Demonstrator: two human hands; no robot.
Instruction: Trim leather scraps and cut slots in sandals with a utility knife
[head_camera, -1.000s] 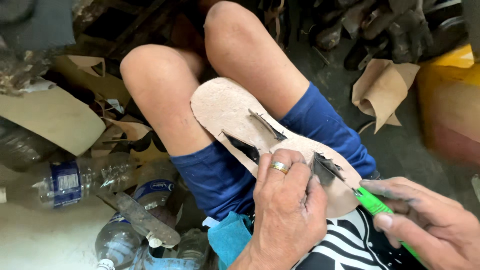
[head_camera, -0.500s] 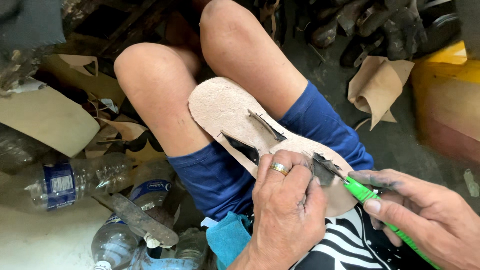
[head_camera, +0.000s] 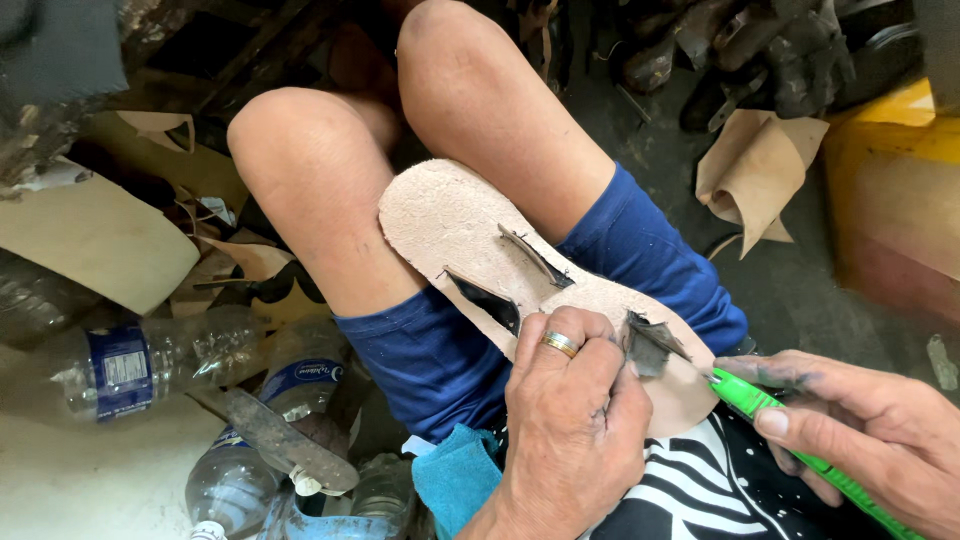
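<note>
A tan sandal sole (head_camera: 455, 225) lies across my lap, over blue shorts, with dark strap ends poking through its slits. My left hand (head_camera: 575, 420), wearing a gold ring, presses down on the heel end of the sole and pinches a dark strap piece (head_camera: 648, 345). My right hand (head_camera: 860, 430) grips a green-handled knife (head_camera: 775, 420), its blade tip touching the sole next to that strap piece.
Several clear plastic bottles (head_camera: 150, 360) lie on the floor at the left, with a flat metal tool (head_camera: 270, 435) over them. Tan leather scraps (head_camera: 755, 165) sit at the upper right beside a yellow container (head_camera: 895, 190). A teal cloth (head_camera: 455, 480) hangs below my lap.
My right hand and the knife have shifted slightly up and left toward the strap piece. The left hand stays pressed on the sole.
</note>
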